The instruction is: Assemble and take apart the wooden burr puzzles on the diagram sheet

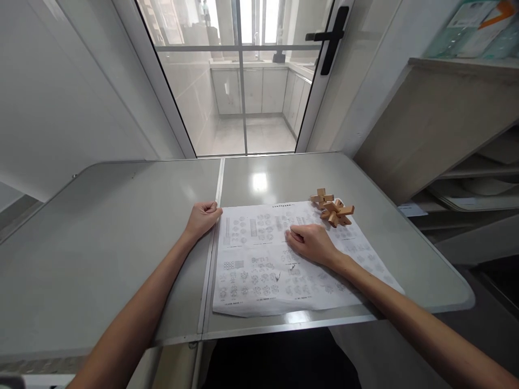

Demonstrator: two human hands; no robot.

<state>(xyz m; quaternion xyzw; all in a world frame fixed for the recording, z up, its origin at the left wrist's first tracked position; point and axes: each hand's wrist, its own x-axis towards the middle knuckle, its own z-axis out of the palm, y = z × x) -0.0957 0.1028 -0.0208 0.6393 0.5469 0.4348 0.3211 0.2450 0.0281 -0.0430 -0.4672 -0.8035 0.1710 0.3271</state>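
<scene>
table (121,259), right hand (311,242) curled on sheet (259,275)

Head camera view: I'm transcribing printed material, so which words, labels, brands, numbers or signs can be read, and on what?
None can be read.
Printed diagram sheet: the heading and the captions by the drawings are too small and blurred.
Package label above the wooden shelf: white and orange areas show, but any print is too blurred.
</scene>
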